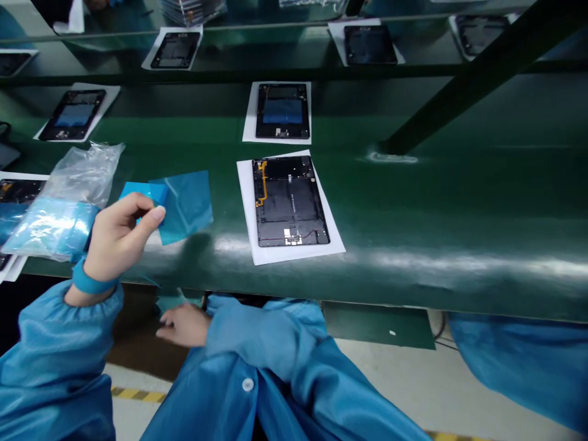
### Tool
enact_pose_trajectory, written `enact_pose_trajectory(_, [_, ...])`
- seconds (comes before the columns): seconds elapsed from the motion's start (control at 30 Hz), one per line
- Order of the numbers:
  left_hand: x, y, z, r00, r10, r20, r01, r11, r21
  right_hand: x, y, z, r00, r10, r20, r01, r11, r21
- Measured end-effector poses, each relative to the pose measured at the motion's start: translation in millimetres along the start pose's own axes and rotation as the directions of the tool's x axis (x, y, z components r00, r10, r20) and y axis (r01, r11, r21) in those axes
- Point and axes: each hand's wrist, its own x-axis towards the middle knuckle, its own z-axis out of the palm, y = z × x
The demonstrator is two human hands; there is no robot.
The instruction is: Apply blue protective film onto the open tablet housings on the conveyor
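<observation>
Left hand [122, 229] pinches blue film [189, 205]; front tablet [289, 202] apparently awaits covering, rear tablet [282, 110] already blue-patched; right hand [186, 324] unclear, cannot tell its grip.

Thin blue plastic film [189, 205], smooth and glossy, crinkled clear plastic bag [85, 174] with shiny folds, smooth green tabletop [436, 208], glossy along its front edge, matt white paper sheet [249, 202], dark, mostly matt device shell [285, 203], blue cloth sleeve [59, 343] with a soft sheen

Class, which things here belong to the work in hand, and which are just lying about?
Likely in use: blue film, pinched in left hand; front-centre open tablet; its white paper; plastic bag of blue sheets.

Apparently lying about: back-row tablets; clear plastic packaging.
</observation>
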Motion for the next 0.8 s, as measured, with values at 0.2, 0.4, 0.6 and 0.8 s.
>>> enact_pose_trajectory(0.2, [-31,28,44.9,0.998,0.065,-0.011,-0.065,0.995,-0.074,1,-47,-152,0.965,-0.104,-0.241,0.018,0.943,-0.334])
enact_pose_trajectory(0.4, [-31,41,84.1,0.988,-0.144,-0.055,0.117,0.933,-0.341,53,-48,-193,0.953,-0.178,-0.247,-0.034,0.745,-0.667])
enact_pose_trajectory(0.6, [-30,37,82.4,0.978,-0.168,-0.124,0.136,0.963,-0.234,49,-34,-196,0.931,-0.239,-0.275,0.014,0.779,-0.627])
enact_pose_trajectory(0.8, [-8,25,57.2,0.946,0.253,-0.201,-0.221,0.961,0.166,33,-13,-230,0.893,-0.272,-0.358,0.111,0.905,-0.411])
